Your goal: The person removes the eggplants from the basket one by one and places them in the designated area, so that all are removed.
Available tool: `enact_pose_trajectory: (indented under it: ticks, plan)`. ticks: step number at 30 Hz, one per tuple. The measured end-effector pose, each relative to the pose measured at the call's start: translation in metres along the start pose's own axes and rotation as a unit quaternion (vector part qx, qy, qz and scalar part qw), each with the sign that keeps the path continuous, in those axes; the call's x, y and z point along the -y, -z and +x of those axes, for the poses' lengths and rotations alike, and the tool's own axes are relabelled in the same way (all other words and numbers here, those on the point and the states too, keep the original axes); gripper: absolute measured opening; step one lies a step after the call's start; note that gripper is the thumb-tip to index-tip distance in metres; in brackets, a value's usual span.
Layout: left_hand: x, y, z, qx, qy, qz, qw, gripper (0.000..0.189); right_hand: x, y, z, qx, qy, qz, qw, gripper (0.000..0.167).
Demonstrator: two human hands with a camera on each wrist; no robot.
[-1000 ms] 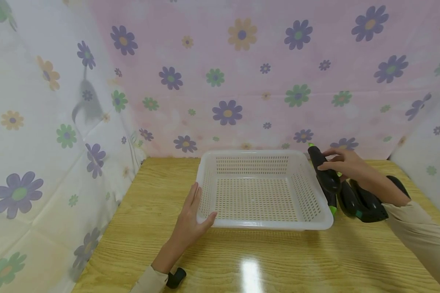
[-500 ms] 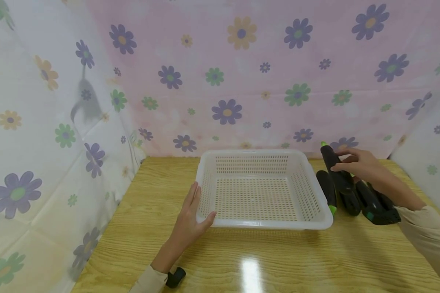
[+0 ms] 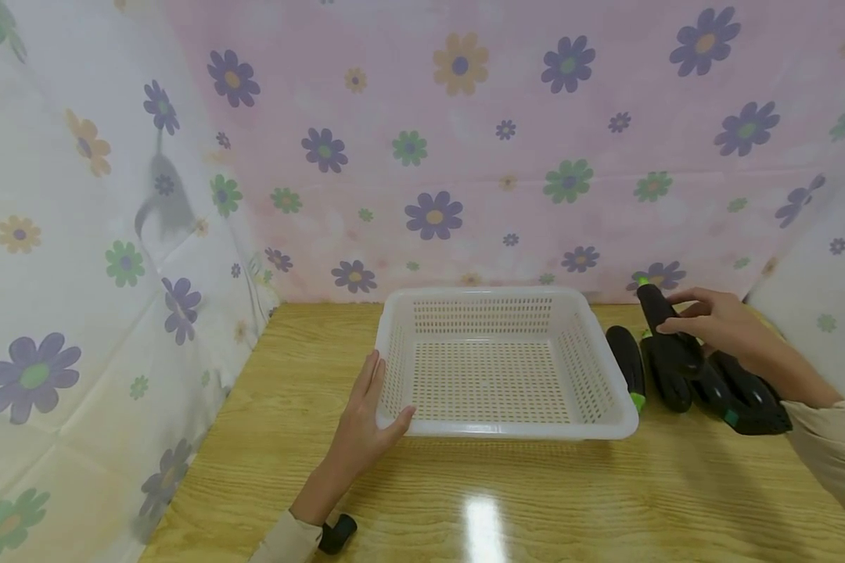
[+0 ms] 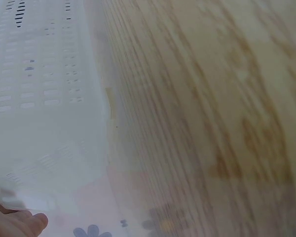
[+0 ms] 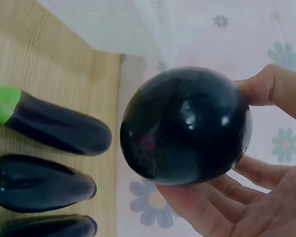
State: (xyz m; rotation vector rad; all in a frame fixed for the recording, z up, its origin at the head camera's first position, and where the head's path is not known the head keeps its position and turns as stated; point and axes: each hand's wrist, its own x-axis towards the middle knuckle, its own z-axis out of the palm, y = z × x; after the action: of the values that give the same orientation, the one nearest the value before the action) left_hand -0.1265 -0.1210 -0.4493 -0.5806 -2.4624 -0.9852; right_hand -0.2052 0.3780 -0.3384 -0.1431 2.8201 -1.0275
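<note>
In the head view my right hand point(image 3: 721, 324) holds a dark eggplant point(image 3: 669, 332) with a bright green stem tip, its narrow end pointing up and back. Thumb and fingers close around its sides in the right wrist view, where the rounded end of the eggplant point(image 5: 187, 126) faces the camera. Below it, several more eggplants lie on the table, one point(image 3: 627, 363) right beside the basket's right wall. A white perforated plastic basket point(image 3: 496, 430) stands mid-table. My left hand point(image 3: 366, 426) rests at its near left corner, fingers straight along the rim and thumb on the front edge.
The wood-grain table point(image 3: 289, 375) extends around the basket. Flowered cloth point(image 3: 436, 156) hangs behind it and at both sides. A black wrist device point(image 3: 338, 534) sits at my left wrist, another point(image 3: 760, 414) near my right.
My right hand has carried the eggplant to the right, away from the basket's right rim and over the other eggplants. The left hand and basket stay put.
</note>
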Motion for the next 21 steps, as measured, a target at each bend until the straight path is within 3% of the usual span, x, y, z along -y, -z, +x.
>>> enact_pose_trajectory:
  ticks: [21]
  plan:
    - [-0.003, 0.002, 0.001, 0.000, 0.001, -0.005, 1.0000, 0.083, -0.024, 0.013, -0.016, 0.004, -0.021, 0.005, 0.9998, 0.068]
